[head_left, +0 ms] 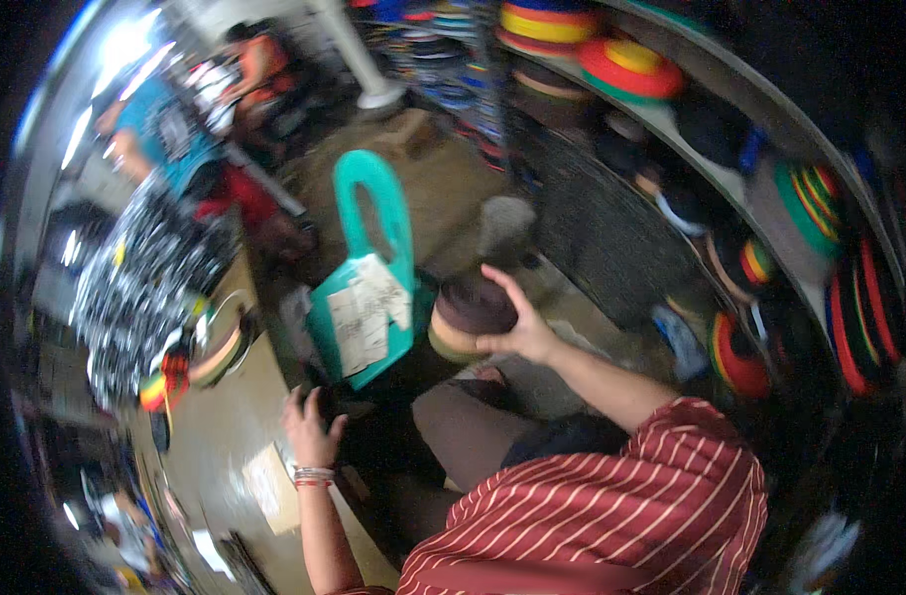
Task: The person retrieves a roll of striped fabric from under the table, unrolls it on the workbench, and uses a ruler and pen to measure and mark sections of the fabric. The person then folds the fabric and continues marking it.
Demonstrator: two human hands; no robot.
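Observation:
My right hand (524, 329) grips a round knitted cap (476, 307) by its right side. The cap has a dark brown top above tan and olive bands, and it is held in the air above the floor. My left hand (312, 428), with bracelets at the wrist, hovers by the table edge with its fingers apart and nothing visible in it. Ahead of both hands stands a green plastic chair (398, 213) with pale paper or cardboard pieces (362, 312) lying on its seat.
The table (200, 426) runs along my left, with a pale sheet (271, 488) and colourful knitted pieces (165, 387). Shelves (671, 129) of striped round caps (631, 69) curve along the right. Two people (165, 129) are in the far left background. A white post (368, 79) stands farther back.

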